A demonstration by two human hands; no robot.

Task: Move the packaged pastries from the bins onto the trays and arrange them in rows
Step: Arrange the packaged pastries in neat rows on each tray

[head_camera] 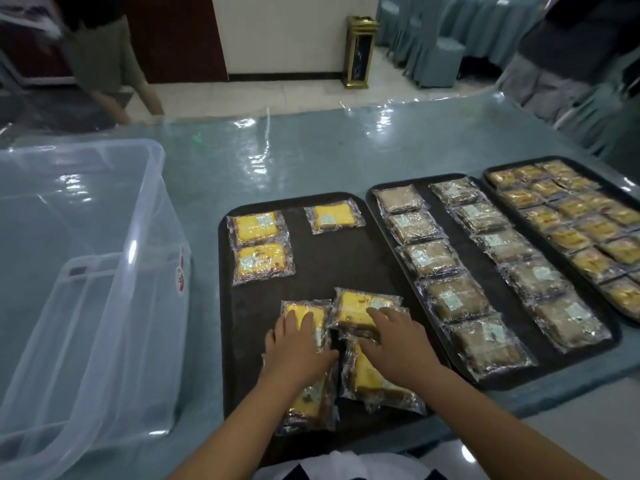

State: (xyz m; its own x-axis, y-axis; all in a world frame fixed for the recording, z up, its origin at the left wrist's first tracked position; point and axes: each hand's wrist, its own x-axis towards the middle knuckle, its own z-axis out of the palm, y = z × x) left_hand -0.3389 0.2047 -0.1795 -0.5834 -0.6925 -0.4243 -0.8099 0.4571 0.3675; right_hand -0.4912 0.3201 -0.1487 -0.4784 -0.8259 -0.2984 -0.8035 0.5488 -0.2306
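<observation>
A dark tray (346, 258) lies in front of me with three yellow packaged pastries placed at its far end: two stacked in a column at the left (258, 227) (263, 262) and one further right (334, 219). Several more yellow pastries lie in a loose pile at the near end. My left hand (298, 344) rests flat on a pastry (304, 315) at the pile's left. My right hand (398, 341) presses on another pastry (356, 308) at the pile's top right. A further pastry (374, 379) lies under my right wrist.
A clear plastic bin (79, 271) stands at the left, seemingly holding nothing. To the right are a tray of brown pastries (460, 289) in two rows and a tray of yellow ones (571, 220). A person stands beyond the table's far left; chairs and a bin stand behind.
</observation>
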